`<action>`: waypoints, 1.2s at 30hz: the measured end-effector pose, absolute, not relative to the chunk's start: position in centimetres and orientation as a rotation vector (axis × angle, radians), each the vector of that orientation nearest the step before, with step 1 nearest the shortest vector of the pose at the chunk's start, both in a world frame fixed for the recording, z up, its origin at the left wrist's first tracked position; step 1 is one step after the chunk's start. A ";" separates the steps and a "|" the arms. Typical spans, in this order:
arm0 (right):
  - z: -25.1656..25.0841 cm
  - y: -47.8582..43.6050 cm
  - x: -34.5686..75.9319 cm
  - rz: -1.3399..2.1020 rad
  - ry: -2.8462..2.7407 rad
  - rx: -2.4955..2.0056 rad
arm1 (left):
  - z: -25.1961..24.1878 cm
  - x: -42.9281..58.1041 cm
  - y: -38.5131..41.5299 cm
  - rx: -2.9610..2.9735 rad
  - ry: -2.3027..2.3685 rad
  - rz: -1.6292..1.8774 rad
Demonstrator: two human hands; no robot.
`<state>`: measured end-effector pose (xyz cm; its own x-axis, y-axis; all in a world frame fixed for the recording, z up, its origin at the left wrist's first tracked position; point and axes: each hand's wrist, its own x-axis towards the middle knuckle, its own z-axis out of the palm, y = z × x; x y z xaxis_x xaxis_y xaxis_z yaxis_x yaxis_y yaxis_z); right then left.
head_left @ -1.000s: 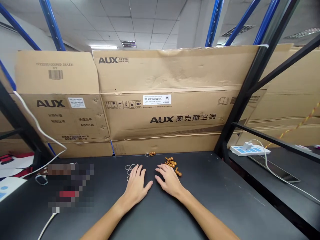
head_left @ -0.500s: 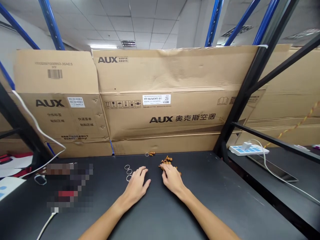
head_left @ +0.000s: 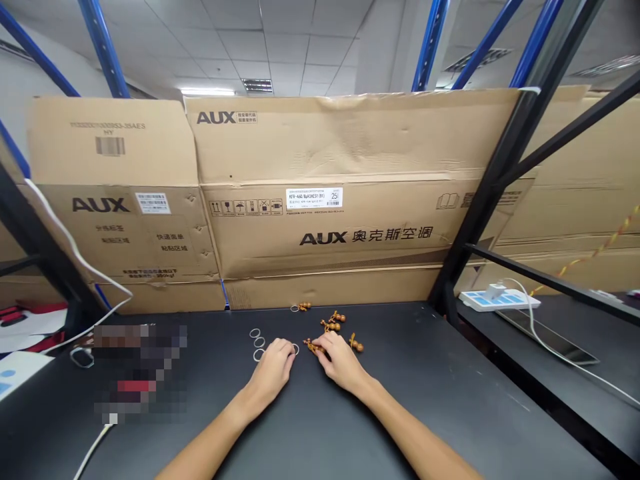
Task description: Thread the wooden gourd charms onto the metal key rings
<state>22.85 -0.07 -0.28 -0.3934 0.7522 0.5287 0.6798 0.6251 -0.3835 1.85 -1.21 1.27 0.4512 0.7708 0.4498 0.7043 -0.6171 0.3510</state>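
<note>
My left hand (head_left: 273,367) pinches a metal key ring (head_left: 296,349), which shows beyond its fingertips. My right hand (head_left: 343,360) has its thumb and fingers closed on a small brown gourd-shaped pendant (head_left: 311,345), whose corded end points toward the ring; a small gap separates the two. Beside and beyond the right hand lie loose gourd pendants: one at the back (head_left: 341,317), one nearer (head_left: 334,327) and one to the right (head_left: 357,345). Left of my left hand, three loose rings (head_left: 259,342) lie in a column on the dark table (head_left: 320,427).
A ring with a gourd pendant (head_left: 305,307) lies at the table's back edge, against cardboard boxes (head_left: 320,147). Blurred items (head_left: 135,367) and a white cable (head_left: 93,450) occupy the left. Past a black frame post (head_left: 465,240) at right are a power strip (head_left: 480,301) and a tablet (head_left: 550,340).
My left hand has closed its fingers, now with a ring in them. My right hand has drawn one pendant leftward from the cluster, uncovering others.
</note>
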 end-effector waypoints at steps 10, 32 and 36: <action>0.3 -0.5 22.6 0.267 -2.142 -0.974 | 0.6 1.8 -0.8 2.581 1.235 0.950; 0.5 -0.8 22.1 0.391 -2.107 -0.977 | 2.1 2.3 -1.3 2.306 1.242 0.930; 0.7 -1.1 21.9 0.426 -2.052 -0.945 | 2.3 2.6 -1.5 2.159 1.213 0.968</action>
